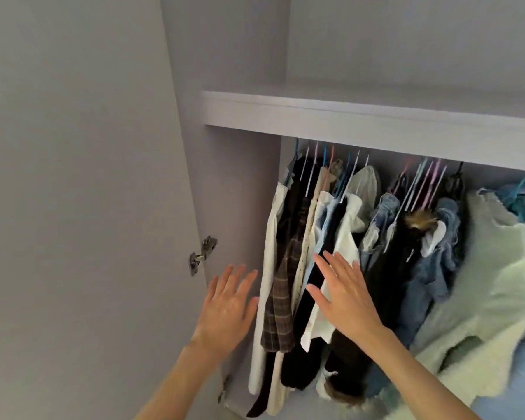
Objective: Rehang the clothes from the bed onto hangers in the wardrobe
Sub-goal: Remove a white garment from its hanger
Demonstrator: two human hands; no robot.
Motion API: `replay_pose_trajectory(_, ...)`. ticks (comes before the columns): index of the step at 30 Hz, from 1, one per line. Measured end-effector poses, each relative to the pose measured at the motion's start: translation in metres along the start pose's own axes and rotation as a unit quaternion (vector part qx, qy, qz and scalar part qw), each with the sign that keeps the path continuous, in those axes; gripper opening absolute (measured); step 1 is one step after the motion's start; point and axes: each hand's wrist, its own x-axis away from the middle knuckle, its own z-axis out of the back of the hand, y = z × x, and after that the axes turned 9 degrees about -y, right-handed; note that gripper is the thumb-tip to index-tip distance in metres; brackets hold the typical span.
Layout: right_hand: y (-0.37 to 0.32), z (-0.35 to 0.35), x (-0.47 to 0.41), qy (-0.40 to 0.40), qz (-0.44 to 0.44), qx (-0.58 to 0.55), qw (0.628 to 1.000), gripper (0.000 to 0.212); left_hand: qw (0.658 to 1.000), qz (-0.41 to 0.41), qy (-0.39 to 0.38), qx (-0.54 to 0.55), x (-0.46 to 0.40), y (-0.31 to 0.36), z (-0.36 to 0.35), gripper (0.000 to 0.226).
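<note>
Both hands are up in front of the wardrobe point(240, 183) and hold nothing: my left hand point(229, 304) is spread flat with straight fingers just beside the white garment point(265, 286) at the left end of the rail, and my right hand point(341, 292) lies released, fingers straight, against the hanging clothes point(331, 237), over a dark piece and a white shirt point(344, 237). No garment from the bed is in either hand, and the bed itself is out of view, so what remains to be rehung I cannot tell. The row hangs from thin coloured hangers point(419, 183) under the shelf point(376, 128), packed close, with a plaid piece point(281, 301) near the left and denim point(431, 268) and a pale fluffy garment point(491, 268) to the right. I judge all of it soft and light, limp cloth that folds and slides off a thin hanger easily; the fluffy one looks bulkier. To make room, I would press the cloth aside with flat palms, as my hands are placed now, and take hold at the hanger neck or the shoulder seam, not lower, where the fabric would only bunch and pull off.
</note>
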Motion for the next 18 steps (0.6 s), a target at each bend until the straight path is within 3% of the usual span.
replay_pose_trajectory(2, -0.003, 0.001, -0.023, 0.023, -0.002, -0.010, 1.000, 0.074, 1.000, 0.003, 0.002, -0.002, -0.026, -0.011, 0.004, 0.050)
replay_pose_trajectory(7, -0.006, 0.008, -0.077, 0.041, -0.001, -0.008, 0.999, 0.058, 1.000, -0.017, 0.001, -0.012, -0.088, -0.030, 0.009, 0.045)
replay_pose_trajectory(13, 0.003, 0.017, -0.144, 0.066, -0.011, 0.014, 0.998, 0.065, 0.994, -0.065, -0.020, 0.090, -0.158, -0.029, 0.007, 0.047)
replay_pose_trajectory(18, 0.020, 0.014, -0.168, 0.039, -0.010, 0.069, 0.997, 0.067, 0.989, -0.039, -0.031, 0.139, -0.207, -0.018, 0.002, 0.051)
